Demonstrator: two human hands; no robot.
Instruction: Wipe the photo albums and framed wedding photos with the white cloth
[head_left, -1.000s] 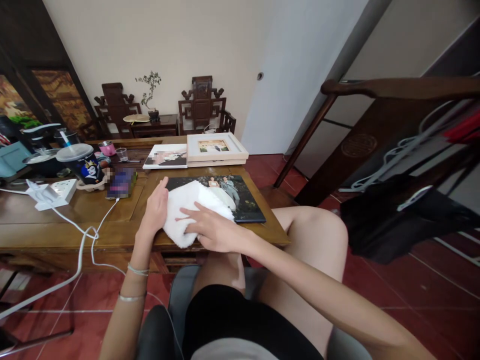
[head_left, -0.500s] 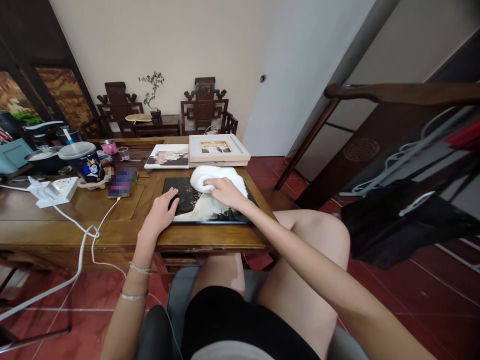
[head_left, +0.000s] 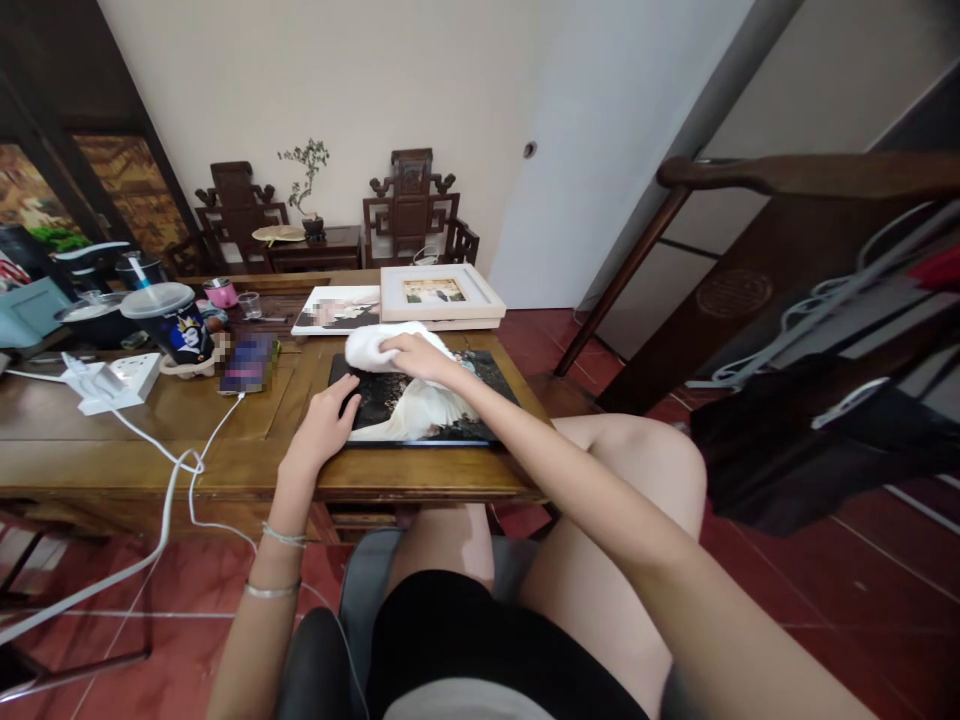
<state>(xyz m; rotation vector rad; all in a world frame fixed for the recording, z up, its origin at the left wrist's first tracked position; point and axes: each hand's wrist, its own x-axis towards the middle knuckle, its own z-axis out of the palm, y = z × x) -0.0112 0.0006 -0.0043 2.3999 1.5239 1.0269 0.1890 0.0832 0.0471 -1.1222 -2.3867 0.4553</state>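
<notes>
A dark framed photo [head_left: 382, 400] with a pale dress in it lies flat near the table's front edge. My left hand [head_left: 324, 425] rests at its left edge, fingers stretched out and apart, holding nothing. A bunched white towel [head_left: 367, 346] is in my right hand [head_left: 416, 356], fingers closed on it, at the photo's far left part. The towel and my right forearm cover some of the picture.
Behind the photo lie a white photo panel [head_left: 337, 310] and a boxed white frame [head_left: 480, 300]. To the left on the wooden table [head_left: 225, 450] are a phone [head_left: 249, 365], a lidded cup [head_left: 176, 325], a power strip [head_left: 124, 385] and white cables.
My right hand has slid the towel leftward across the photo, uncovering its right side. My left hand keeps its place at the left edge.
</notes>
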